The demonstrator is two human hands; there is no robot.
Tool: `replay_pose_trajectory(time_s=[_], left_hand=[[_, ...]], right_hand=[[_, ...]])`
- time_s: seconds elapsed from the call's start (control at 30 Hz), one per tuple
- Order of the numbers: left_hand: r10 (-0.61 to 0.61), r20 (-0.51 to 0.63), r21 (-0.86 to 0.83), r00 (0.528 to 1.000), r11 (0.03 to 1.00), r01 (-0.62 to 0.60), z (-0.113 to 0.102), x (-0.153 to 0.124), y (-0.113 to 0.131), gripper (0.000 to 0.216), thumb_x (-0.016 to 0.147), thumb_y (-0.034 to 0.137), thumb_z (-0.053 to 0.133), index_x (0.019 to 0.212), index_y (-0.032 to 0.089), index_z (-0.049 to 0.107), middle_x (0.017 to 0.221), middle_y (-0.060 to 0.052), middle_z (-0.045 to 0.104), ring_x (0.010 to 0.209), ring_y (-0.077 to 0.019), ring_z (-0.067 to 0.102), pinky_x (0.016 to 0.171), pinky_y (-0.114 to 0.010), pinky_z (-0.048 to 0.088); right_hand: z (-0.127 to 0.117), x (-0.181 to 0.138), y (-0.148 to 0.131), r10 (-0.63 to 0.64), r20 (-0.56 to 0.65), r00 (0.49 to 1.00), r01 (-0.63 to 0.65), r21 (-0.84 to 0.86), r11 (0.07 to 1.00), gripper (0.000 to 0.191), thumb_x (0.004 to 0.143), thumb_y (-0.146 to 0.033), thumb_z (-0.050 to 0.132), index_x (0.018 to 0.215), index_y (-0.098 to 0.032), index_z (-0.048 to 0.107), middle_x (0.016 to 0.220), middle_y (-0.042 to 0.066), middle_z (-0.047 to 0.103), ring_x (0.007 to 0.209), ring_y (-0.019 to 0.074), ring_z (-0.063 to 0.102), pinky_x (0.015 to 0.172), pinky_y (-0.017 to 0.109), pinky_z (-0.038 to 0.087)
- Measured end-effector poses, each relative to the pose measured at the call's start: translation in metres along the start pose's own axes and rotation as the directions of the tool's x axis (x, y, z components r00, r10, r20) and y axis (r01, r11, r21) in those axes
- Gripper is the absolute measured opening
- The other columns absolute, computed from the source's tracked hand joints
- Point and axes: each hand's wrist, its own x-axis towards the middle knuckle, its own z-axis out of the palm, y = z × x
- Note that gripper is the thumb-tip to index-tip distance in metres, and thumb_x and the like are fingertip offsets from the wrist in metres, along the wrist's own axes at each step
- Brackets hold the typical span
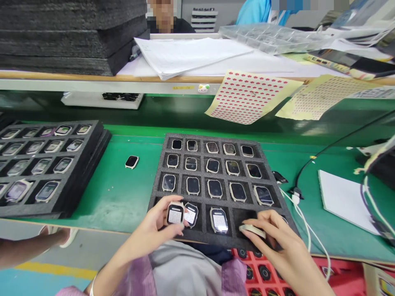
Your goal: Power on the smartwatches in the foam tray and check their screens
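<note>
A black foam tray (pixel 182 170) holds rows of square watch cases, mostly dark-screened. My left hand (pixel 165 226) grips a watch case (pixel 175 214) with a lit white screen above the front row's left end. Just right of it, a second lit watch case (pixel 191 214) sits in the tray. Another lit watch case (pixel 219 220) lies in the middle of that row. At the front right, my right hand (pixel 279 234) pinches a watch case (pixel 252 231) edge-on over a compartment; its screen is hidden. A single watch case (pixel 132 162) rests on the green bench left of the tray.
Stacked foam trays (pixel 89 164) with more watch cases stand at left. Cables (pixel 304 218) and a white pad (pixel 345 201) lie to the right. Sticker sheets (pixel 251 96) hang from the shelf. Below the bench edge is a red tray (pixel 259 263) with round parts.
</note>
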Motion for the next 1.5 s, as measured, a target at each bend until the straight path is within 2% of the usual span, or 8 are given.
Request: replay_pose_trajectory(time_s=[0.13, 0.23, 0.4, 0.63, 0.73, 1.07, 1.27, 1.5], left_hand=[[0.134, -0.139, 0.557, 0.981, 0.83, -0.034, -0.014, -0.011, 0.001, 0.061, 0.084, 0.027, 0.063, 0.138, 0.032, 0.035, 0.127, -0.01, 0.052, 0.109, -0.0267, 0.057, 0.091, -0.04, 0.048], [0.207, -0.061, 0.834, 0.976, 0.548, -0.064, -0.027, -0.014, 0.004, 0.057, 0.085, 0.034, 0.061, 0.137, 0.03, 0.038, 0.121, -0.009, 0.056, 0.109, -0.0283, 0.055, 0.093, -0.043, 0.045], [0.278, 0.03, 0.955, 0.96, 0.276, -0.11, -0.037, 0.002, 0.015, 0.065, 0.076, 0.052, 0.067, 0.13, 0.021, 0.046, 0.119, -0.012, 0.054, 0.106, -0.031, 0.051, 0.088, -0.044, 0.044], [0.306, -0.041, 0.998, 0.951, 0.057, 0.025, -0.028, 0.055, 0.019, 0.025, 0.095, 0.028, 0.043, 0.097, 0.012, 0.061, 0.091, -0.014, 0.062, 0.089, -0.0303, 0.053, 0.078, -0.041, 0.041], [0.314, -0.055, 0.992, 0.948, 0.129, 0.015, -0.03, 0.063, 0.017, 0.021, 0.091, 0.03, 0.051, 0.098, 0.012, 0.059, 0.089, -0.012, 0.06, 0.086, -0.0282, 0.054, 0.074, -0.038, 0.043], [0.163, -0.073, 0.325, 0.984, 0.936, -0.131, -0.034, 0.066, 0.05, 0.022, 0.091, 0.037, 0.051, 0.09, 0.017, 0.06, 0.092, -0.005, 0.057, 0.086, -0.018, 0.055, 0.077, -0.028, 0.046], [0.07, -0.039, -0.128, 0.997, 0.989, -0.075, -0.01, 0.086, 0.061, 0.028, 0.089, 0.036, 0.056, 0.108, 0.016, 0.056, 0.082, -0.002, 0.056, 0.071, -0.0125, 0.053, 0.067, -0.025, 0.047], [0.058, -0.118, 0.142, 0.991, 0.989, -0.041, -0.011, 0.091, 0.04, 0.042, 0.084, 0.028, 0.061, 0.122, 0.015, 0.049, 0.068, 0.005, 0.047, 0.055, -0.0088, 0.043, 0.053, -0.022, 0.037]], right_hand=[[0.003, -0.005, -0.01, 0.13, -0.011, 0.991, -0.12, 0.304, 0.945, 0.018, 0.093, -0.038, 0.052, 0.094, -0.022, 0.06, 0.116, 0.011, 0.059, 0.106, 0.0258, 0.058, 0.085, 0.034, 0.052], [0.006, -0.006, -0.013, 0.301, -0.041, 0.953, -0.224, 0.574, 0.788, 0.018, 0.091, -0.038, 0.056, 0.097, -0.022, 0.057, 0.102, 0.011, 0.067, 0.073, 0.0209, 0.066, 0.054, 0.026, 0.055], [0.008, 0.003, -0.014, 0.466, -0.014, 0.885, -0.305, 0.738, 0.602, 0.03, 0.085, -0.042, 0.065, 0.104, -0.019, 0.059, 0.084, 0.01, 0.07, 0.045, 0.0119, 0.051, 0.038, 0.021, 0.044], [0.01, 0.023, -0.026, 0.34, -0.008, 0.94, -0.167, 0.86, 0.482, 0.055, 0.092, -0.034, 0.057, 0.142, -0.028, 0.035, 0.134, 0.014, 0.05, 0.081, 0.0192, 0.059, 0.055, 0.027, 0.051], [0.011, 0.028, -0.024, 0.279, 0.027, 0.96, -0.158, 0.872, 0.462, 0.054, 0.093, -0.031, 0.056, 0.142, -0.027, 0.035, 0.131, 0.013, 0.052, 0.079, 0.0179, 0.059, 0.056, 0.026, 0.053], [-0.011, 0.062, -0.031, 0.094, 0.205, 0.974, -0.226, 0.896, 0.383, 0.051, 0.091, -0.03, 0.061, 0.137, -0.022, 0.042, 0.105, 0.013, 0.065, 0.067, 0.0162, 0.064, 0.047, 0.023, 0.055], [-0.015, 0.107, -0.037, -0.031, 0.349, 0.937, -0.33, 0.909, 0.254, 0.041, 0.092, -0.028, 0.059, 0.13, -0.017, 0.048, 0.105, 0.016, 0.065, 0.07, 0.0176, 0.066, 0.049, 0.021, 0.055], [0.0, 0.124, -0.019, -0.098, 0.398, 0.912, -0.383, 0.913, 0.139, 0.045, 0.092, -0.025, 0.059, 0.134, -0.017, 0.046, 0.11, 0.017, 0.064, 0.072, 0.0167, 0.065, 0.051, 0.021, 0.054]])
